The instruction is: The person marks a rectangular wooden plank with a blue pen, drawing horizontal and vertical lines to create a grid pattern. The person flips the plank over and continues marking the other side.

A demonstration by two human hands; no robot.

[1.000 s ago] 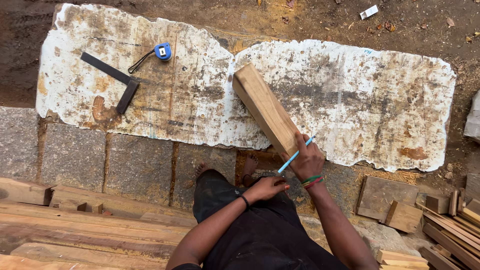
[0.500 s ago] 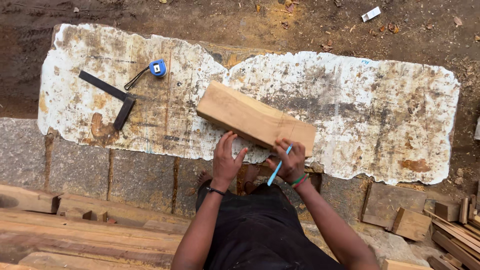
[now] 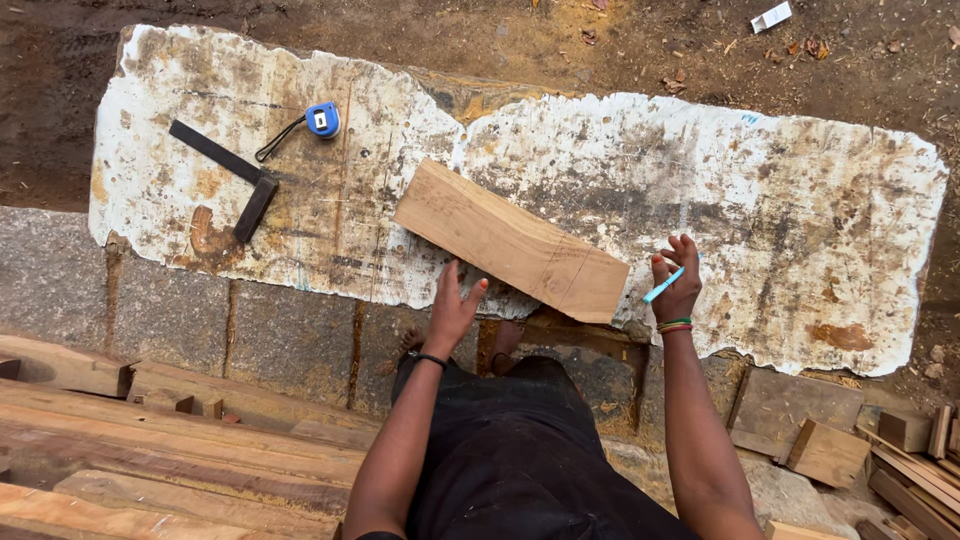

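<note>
A pale wooden block (image 3: pixel 510 240) lies flat and slanted on a worn white board (image 3: pixel 780 190) set on the ground. My left hand (image 3: pixel 454 303) is spread open at the block's near edge, fingertips touching or just short of it. My right hand (image 3: pixel 677 283) is off the block's right end, fingers loosely spread while pinching a light blue pencil (image 3: pixel 663 285). Coloured bangles ring my right wrist, a black band my left.
A black try square (image 3: pixel 228 175) and a blue tape measure (image 3: pixel 322 119) lie on the board's left part. Long planks (image 3: pixel 150 440) are stacked at lower left, wood offcuts (image 3: pixel 820 440) at lower right. Grey stone slabs (image 3: pixel 160 310) and my bare feet sit below the board.
The block went from standing tilted on end to lying flat on the board. My right hand has let go of it and moved right; my left hand came up to its near edge.
</note>
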